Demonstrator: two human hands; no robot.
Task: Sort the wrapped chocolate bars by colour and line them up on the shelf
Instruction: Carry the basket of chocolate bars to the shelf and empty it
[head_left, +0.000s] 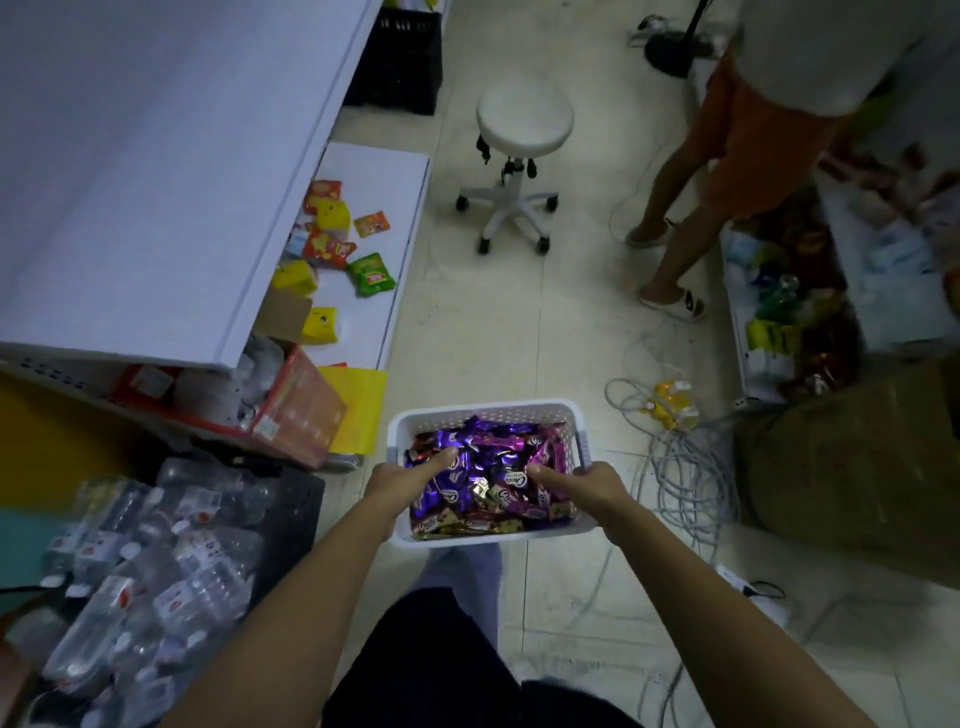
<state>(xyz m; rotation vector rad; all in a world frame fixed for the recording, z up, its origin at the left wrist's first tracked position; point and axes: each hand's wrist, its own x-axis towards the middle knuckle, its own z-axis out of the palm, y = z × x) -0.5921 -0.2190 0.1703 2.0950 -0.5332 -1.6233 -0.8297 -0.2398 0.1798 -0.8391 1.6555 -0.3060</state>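
Floor (519, 338): stretching pale and tiled between shelving on both sides.
Chocolate bars (488, 467): lying heaped in a jumble inside the white basket, showing purple, pink and gold wrappers all mixed together.
White basket (488, 409): hanging above the floor just ahead of the person's legs, being held by both side walls.
Left hand (400, 480): gripping the basket's left wall, thumb hooking over the rim and resting on the bars. Other fingers running down outside the wall out of sight, so impossible to tell whether spread or pressed together.
Right hand (597, 488): gripping the right wall, thumb reaching over the rim onto the wrappers. Remaining fingers curling around the outside, too hidden to tell how spaced.
Shelf (156, 156): standing to the left, white, upper board jutting over a lower board.
Snack packets (332, 244): lying scattered on the lower board in red, yellow and green.
Orange carton (291, 410): sitting tilted below the upper board's near corner, left of the basket.
Water bottles (156, 545): lying piled at lower left.
Stool (524, 117): standing on castors beyond the basket, well apart.
Cables (685, 467): lying in loose coils right of the basket.
Second person (670, 208): standing at upper right, showing only legs, orange shorts and pale shoes.
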